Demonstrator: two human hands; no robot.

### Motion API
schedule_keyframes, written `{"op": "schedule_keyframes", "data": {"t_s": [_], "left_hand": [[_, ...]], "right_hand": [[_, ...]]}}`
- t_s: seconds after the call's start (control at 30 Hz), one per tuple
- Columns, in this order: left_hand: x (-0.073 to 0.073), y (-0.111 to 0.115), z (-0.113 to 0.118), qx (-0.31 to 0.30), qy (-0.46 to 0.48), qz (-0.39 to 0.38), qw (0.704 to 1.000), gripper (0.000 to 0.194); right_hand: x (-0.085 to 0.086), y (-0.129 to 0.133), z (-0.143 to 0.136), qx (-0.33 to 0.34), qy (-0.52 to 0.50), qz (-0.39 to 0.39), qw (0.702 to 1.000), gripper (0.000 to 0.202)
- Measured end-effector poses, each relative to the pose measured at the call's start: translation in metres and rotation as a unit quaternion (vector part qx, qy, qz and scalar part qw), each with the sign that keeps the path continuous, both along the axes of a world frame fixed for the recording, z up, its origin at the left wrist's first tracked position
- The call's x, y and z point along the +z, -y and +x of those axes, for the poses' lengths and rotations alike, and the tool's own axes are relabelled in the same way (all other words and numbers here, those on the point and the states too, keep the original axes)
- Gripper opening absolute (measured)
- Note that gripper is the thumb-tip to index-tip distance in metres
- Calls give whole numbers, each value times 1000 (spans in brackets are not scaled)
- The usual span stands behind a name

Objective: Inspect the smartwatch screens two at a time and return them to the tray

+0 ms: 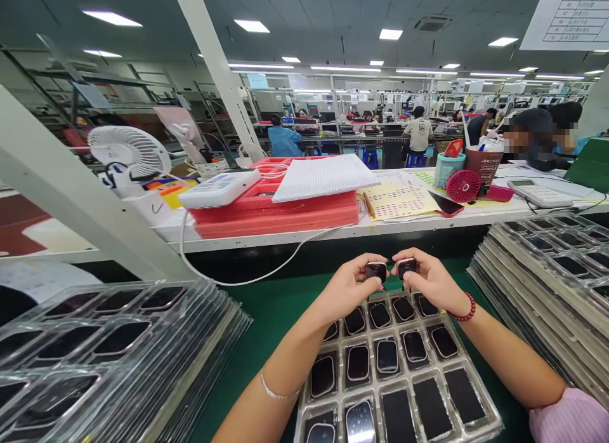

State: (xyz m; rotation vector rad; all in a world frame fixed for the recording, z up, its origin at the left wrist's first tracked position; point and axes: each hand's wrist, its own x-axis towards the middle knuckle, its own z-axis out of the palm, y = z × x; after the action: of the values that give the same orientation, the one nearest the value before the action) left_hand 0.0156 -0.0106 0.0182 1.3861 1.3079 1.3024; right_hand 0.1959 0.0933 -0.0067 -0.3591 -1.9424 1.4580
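Bench top (pixel 266 310) was green. On it: one clear tray (pixel 375 389), with a left stack (pixel 190 360) and a right stack (pixel 528 310) flanking that tray. White shelf (pixel 409 226) ran beyond the tray, carrying red foam (pixel 280 221), yellow sheet (pixel 404 200), calculator (pixel 542 193).

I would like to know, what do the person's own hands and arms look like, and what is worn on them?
The left hand is ungloved, with a thin, pale, shiny bangle on the forearm. The right hand is also ungloved; a dark red beaded bracelet circles its wrist. A pinkish-lilac, ribbed sleeve shows further up.
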Motion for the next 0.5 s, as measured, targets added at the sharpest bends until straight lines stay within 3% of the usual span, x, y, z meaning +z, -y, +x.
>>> {"op": "schedule_keyframes", "data": {"t_s": [0.07, 0.23, 0.5], "left_hand": [[-1, -1, -2, 0, 7, -8, 1000, 43], [-5, -4, -6, 14, 35, -15, 999, 41], [-6, -5, -8, 12, 29, -32, 999, 57]], "right_hand": [[0, 0, 0, 0, -5, 11, 1000, 33], [2, 0, 0, -14, 1, 43, 999, 30], [3, 0, 0, -2, 6, 45, 999, 40]]}}
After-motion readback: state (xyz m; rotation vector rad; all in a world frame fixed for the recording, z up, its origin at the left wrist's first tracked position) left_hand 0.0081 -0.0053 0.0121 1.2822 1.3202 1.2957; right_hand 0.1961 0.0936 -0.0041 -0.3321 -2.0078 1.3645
